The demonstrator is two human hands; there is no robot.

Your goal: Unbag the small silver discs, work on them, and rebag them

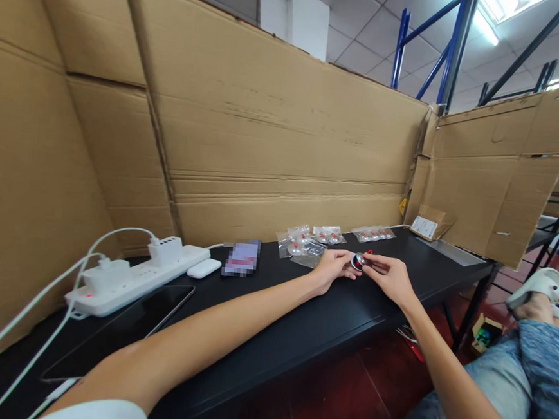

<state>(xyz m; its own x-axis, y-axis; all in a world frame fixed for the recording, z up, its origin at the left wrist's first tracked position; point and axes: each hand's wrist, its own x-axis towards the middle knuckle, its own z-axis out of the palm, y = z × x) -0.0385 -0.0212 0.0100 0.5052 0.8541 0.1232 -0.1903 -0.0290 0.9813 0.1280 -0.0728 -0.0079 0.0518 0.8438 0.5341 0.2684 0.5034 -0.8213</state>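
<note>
Between my two hands is a small round silver object [358, 261] with a dark inner face and a bit of red cord at its top; its exact kind cannot be made out. My left hand [329, 269] grips it from the left, fingers curled beneath. From the right, the thumb and fingers of my right hand [388, 277] pinch its edge. Just behind my left hand lie clear plastic bags [297, 244] with silver-and-red round pieces inside. More bagged pieces [374, 234] lie farther right along the cardboard wall.
On the left of the black table [269, 338] are a white power strip [133, 279] with cables, a tablet [125, 330], a white case [204, 268] and a phone [241, 258]. Cardboard walls [286, 120] enclose the back and sides. A brown parcel [431, 223] sits far right.
</note>
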